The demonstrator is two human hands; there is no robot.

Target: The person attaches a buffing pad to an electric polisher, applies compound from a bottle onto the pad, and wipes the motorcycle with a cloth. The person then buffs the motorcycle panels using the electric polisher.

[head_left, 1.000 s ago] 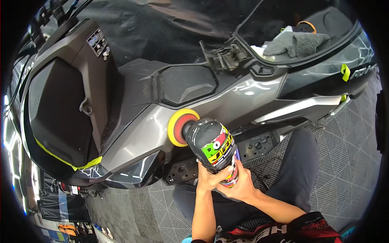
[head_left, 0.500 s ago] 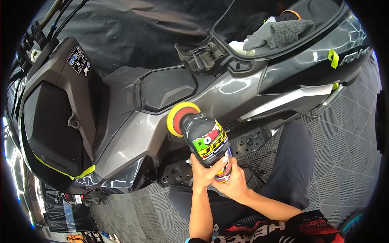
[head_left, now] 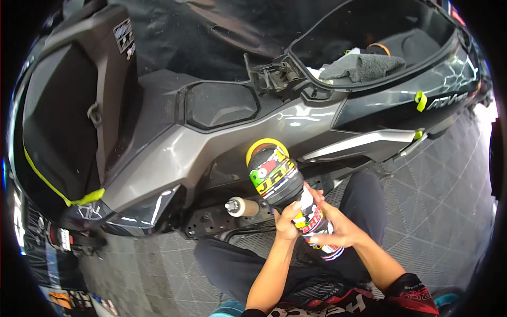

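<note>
A sticker-covered polisher [head_left: 280,182] is gripped in both my hands, its body pointing up and left. My left hand [head_left: 287,222] wraps round the handle just below the head. Lower down, my right hand [head_left: 340,227] clasps the handle from the right side. The yellow-edged pad [head_left: 257,146] is at the grey side panel [head_left: 216,142] of a scooter; the polisher head hides most of it, so firm contact cannot be seen. A bottle [head_left: 243,206] with a pale body rests on the dark footboard [head_left: 203,222], left of my left hand.
Above right, the open storage compartment [head_left: 322,31] holds a grey cloth [head_left: 375,67]. Yellow-green tape marks the front panel [head_left: 87,197] and tail [head_left: 421,100]. My bent legs [head_left: 364,198] flank the polisher. Patterned floor tiles [head_left: 438,211] spread to the right.
The polisher has shifted right along the panel, and less of its pad shows. My right hand sits lower on the handle. The bottle on the footboard is now visible. The camera view has shifted.
</note>
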